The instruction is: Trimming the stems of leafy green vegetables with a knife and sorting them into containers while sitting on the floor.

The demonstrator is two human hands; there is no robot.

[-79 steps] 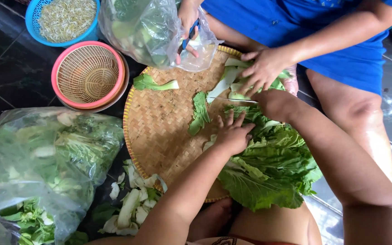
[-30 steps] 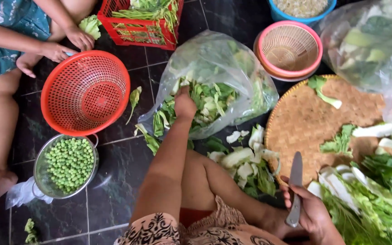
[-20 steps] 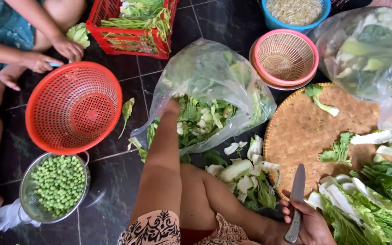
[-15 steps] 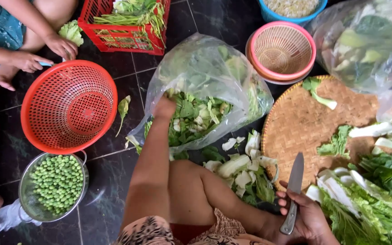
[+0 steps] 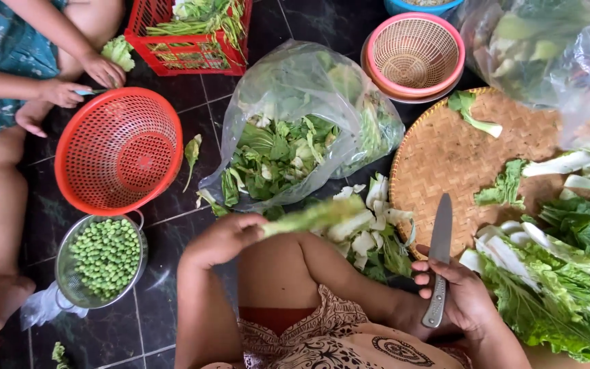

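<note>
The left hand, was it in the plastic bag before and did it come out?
Yes. The left hand has pulled back out of the clear plastic bag toward the person's body, and now holds a leafy green stalk above the knee.

Two round colanders are counted: one orange-red (image 5: 119, 150), one pink (image 5: 414, 53). One red rectangular crate (image 5: 189, 34), one woven bamboo tray (image 5: 445, 154), one metal bowl of green peas (image 5: 104, 260), two clear plastic bags of greens (image 5: 302, 123) (image 5: 548, 51), and one kitchen knife (image 5: 438, 260) are recorded. Four hands are seen.
</note>
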